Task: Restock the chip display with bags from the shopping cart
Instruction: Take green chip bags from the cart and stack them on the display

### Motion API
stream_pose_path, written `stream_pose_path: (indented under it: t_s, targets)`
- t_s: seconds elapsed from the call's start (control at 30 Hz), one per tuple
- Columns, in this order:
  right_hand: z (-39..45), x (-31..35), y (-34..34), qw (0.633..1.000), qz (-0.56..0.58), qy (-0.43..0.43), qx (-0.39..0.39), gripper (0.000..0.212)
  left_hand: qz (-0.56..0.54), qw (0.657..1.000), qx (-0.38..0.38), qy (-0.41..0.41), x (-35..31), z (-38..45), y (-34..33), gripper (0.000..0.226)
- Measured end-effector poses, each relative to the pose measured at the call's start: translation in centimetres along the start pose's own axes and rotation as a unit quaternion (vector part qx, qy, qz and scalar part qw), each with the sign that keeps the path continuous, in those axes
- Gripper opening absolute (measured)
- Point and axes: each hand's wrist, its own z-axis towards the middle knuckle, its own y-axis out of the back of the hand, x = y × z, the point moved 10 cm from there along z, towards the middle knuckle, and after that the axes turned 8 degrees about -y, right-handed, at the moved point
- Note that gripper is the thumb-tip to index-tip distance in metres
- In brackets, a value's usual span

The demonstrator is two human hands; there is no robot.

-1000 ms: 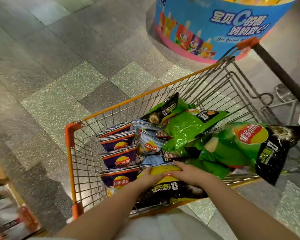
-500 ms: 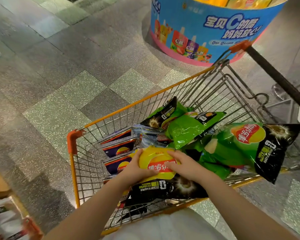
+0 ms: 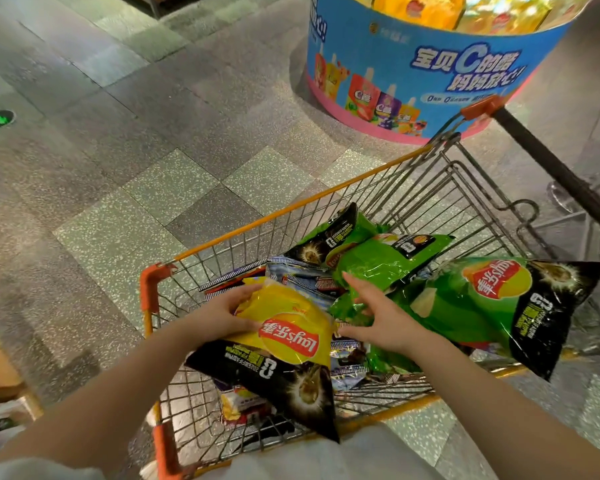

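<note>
Holding the yellow bag (image 3: pixel 284 327) over the shopping cart (image 3: pixel 329 199), your left hand (image 3: pixel 219 315) grips its far-left edge, long axis running toward you, while your right hand (image 3: pixel 378 313), fingers spread and empty, sits just beside its right edge, nearest the green bags (image 3: pixel 381 261).

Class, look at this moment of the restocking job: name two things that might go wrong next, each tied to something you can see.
1. Only the left hand grips the yellow chip bag; the right hand is open beside it, so the bag may slip.
2. A large green chip bag overhangs the shopping cart rim and might slide out onto the floor if the pile is disturbed.
</note>
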Motion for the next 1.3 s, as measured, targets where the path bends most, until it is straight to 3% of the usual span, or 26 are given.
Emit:
stream_pose_path:
  t_s: [0.13, 0.23, 0.37, 0.53, 0.7, 0.8, 0.83, 0.9, 0.93, 1.0, 1.07, 1.13, 1.2, 1.3]
  targets:
    - [1.5, 0.0, -3.1, 0.976, -0.202, 0.028, 0.072, 0.109, 0.055, 0.998, 0.016, 0.014, 0.4, 0.1, 1.1, 0.068]
    - [2.0, 1.7, -4.4, 0.918, -0.378, 0.090, 0.078, 0.121, 0.113, 0.993, 0.033, -0.009, -1.3, 0.2, 1.8, 0.068]
    - [2.6, 4.6, -5.0, 0.900, -0.401, 0.160, 0.061, 0.137, 0.110, 0.991, 0.070, -0.031, -4.6, 0.2, 2.9, 0.066]
    - [2.1, 8.0, -3.7, 0.932, -0.207, 0.294, -0.057, 0.135, 0.071, 0.989, 0.093, -0.087, -9.8, -0.4, 4.2, 0.063]
    - [0.6, 9.5, -1.5, 0.922, -0.100, 0.347, -0.139, 0.107, 0.083, 0.981, 0.150, -0.092, -13.9, -0.2, 4.0, 0.061]
    - [-0.2, 9.4, -0.1, 0.921, -0.029, 0.338, -0.190, 0.099, -0.002, 0.988, 0.141, -0.062, -17.6, -2.0, 4.6, 0.073]
    - [-0.2, 9.2, 0.3, 0.924, -0.016, 0.324, -0.204, 0.097, -0.073, 0.988, 0.128, -0.040, -17.7, -2.1, 5.7, 0.071]
    - [0.2, 8.5, -0.2, 0.951, 0.065, 0.264, -0.148, 0.100, -0.216, 0.968, 0.103, -0.070, -18.6, -2.0, 7.4, 0.056]
    - [0.0, 8.5, -0.3, 0.949, 0.122, 0.261, -0.126, 0.103, -0.240, 0.963, 0.053, -0.114, -19.4, -2.1, 8.8, 0.055]
    - [0.3, 7.6, -0.2, 0.931, 0.277, 0.215, -0.099, 0.096, -0.259, 0.955, -0.105, -0.098, -16.4, -2.2, 10.8, 0.056]
    - [-0.5, 7.1, 0.4, 0.929, 0.295, 0.179, -0.134, 0.067, -0.160, 0.964, -0.201, -0.074, -11.6, -3.4, 9.2, 0.071]
    - [0.2, 5.9, -0.2, 0.895, 0.421, 0.102, -0.104, 0.054, -0.027, 0.982, -0.160, -0.096, -8.8, -4.2, 3.4, 0.103]
    - [0.2, 6.8, 0.0, 0.873, 0.470, 0.095, -0.087, 0.046, 0.101, 0.976, -0.107, -0.163, -8.5, -4.5, -2.6, 0.128]
    - [0.4, 7.4, -0.7, 0.862, 0.500, 0.055, -0.065, 0.038, 0.092, 0.950, -0.151, -0.256, -10.2, -4.1, -6.2, 0.134]
